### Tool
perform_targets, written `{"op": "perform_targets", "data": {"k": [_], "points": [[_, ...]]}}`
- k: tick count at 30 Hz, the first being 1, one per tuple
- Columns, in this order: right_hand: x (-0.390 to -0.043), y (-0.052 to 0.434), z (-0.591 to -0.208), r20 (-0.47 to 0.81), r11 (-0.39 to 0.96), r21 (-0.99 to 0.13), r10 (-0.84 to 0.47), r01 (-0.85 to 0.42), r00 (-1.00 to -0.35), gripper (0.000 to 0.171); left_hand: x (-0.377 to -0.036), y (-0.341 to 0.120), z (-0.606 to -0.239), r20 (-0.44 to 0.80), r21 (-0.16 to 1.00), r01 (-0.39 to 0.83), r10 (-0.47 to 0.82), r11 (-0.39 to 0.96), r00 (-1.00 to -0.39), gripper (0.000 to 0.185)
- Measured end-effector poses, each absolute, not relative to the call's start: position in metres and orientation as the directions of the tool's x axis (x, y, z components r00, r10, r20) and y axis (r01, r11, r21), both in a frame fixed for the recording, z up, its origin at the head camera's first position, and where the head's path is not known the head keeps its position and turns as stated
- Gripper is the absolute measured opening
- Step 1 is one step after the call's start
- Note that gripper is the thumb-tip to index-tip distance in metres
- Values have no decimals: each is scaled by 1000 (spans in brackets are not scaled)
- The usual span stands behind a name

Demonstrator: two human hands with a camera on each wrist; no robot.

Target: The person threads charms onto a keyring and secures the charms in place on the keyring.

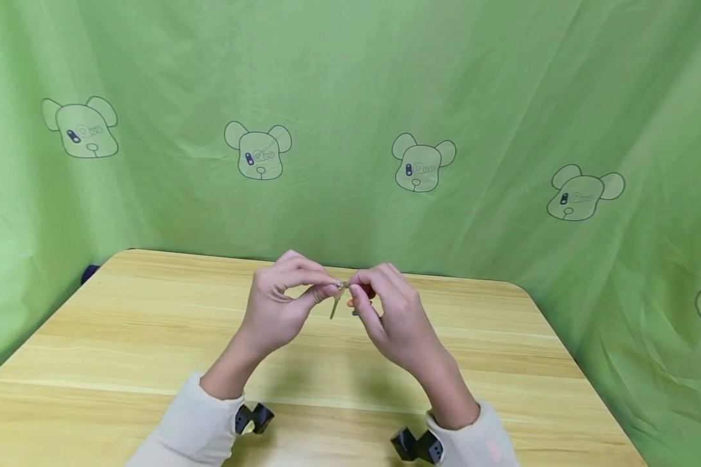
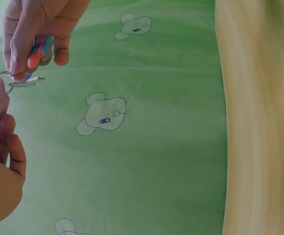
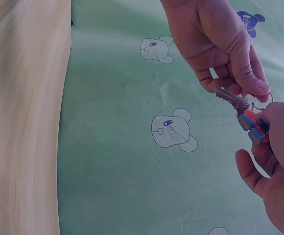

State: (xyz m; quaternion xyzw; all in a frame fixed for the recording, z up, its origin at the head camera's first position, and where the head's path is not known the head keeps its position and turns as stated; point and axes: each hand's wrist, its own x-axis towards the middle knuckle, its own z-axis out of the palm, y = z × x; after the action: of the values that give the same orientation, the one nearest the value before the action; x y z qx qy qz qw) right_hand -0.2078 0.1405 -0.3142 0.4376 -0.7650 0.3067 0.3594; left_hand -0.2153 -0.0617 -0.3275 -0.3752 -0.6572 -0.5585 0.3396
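Observation:
Above the table, my left hand (image 1: 277, 311) pinches a thin metal key ring (image 2: 6, 73) between thumb and fingers. The right hand (image 1: 394, 318) pinches the same ring from the other side, so the fingertips of both hands nearly meet. From the ring hangs a silver toothed key (image 3: 228, 98); in the head view it points down between the hands. The left wrist view shows two key blades there. An orange and blue charm (image 3: 252, 127) hangs by the right hand's fingers, which partly hide it. Fingertips cover part of the ring.
The wood-grain table (image 1: 122, 337) lies under both hands. A green curtain (image 1: 339, 78) printed with bear heads surrounds its back and sides. Small black devices (image 1: 254, 419) sit at both sleeve cuffs.

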Motion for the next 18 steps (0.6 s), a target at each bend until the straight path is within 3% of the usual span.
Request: {"op": "perform_targets", "data": {"k": [6, 18], "points": [[-208, 140, -315, 822, 424, -155, -446, -893, -354, 6, -216, -59, -330, 816, 570, 821, 86, 36, -571, 7], [-209, 139, -316, 811, 423, -156, -461, -892, -361, 7, -218, -56, -334, 767, 641, 767, 41, -31, -640, 7]]}}
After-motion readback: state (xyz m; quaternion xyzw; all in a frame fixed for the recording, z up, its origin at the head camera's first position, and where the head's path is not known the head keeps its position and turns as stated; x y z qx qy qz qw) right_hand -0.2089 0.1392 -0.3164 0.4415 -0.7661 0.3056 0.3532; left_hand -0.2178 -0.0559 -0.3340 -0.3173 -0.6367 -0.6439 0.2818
